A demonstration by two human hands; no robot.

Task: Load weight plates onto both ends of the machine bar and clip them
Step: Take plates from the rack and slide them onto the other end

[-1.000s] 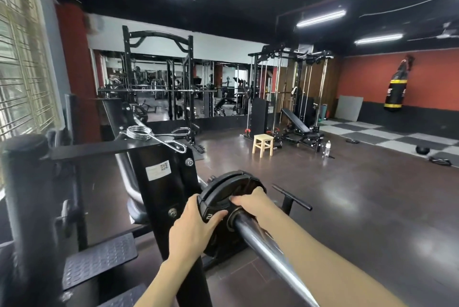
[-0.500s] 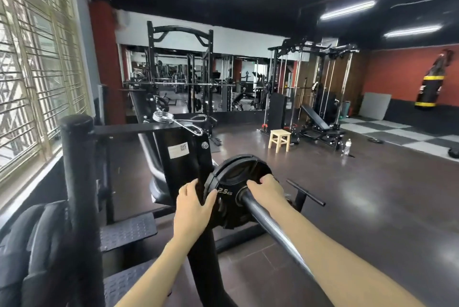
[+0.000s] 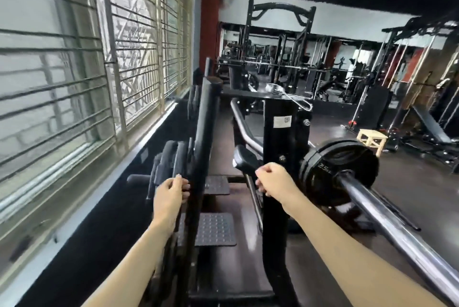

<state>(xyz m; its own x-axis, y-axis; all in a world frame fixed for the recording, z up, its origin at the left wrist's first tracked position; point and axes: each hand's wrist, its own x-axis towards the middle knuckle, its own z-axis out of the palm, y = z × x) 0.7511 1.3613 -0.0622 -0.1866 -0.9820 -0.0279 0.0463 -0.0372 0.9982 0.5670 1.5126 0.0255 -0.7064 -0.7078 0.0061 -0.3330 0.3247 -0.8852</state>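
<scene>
Both hands, left [image 3: 171,193] and right [image 3: 274,180], empty; stored plates [image 3: 171,160] blurred.

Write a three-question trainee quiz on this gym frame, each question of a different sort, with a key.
1. True or false: the spring clip is already on the bar outside the weight plate.
2. Multiple choice: the left hand is nearest to
A. the wooden stool
B. the stored plates on the rack by the window
C. the loaded weight plate
3. Fill in: the right hand holds ____.

Key
1. False; it lies on top of the machine frame.
2. B
3. nothing; it is loosely curled and empty, in front of the black upright.
</scene>
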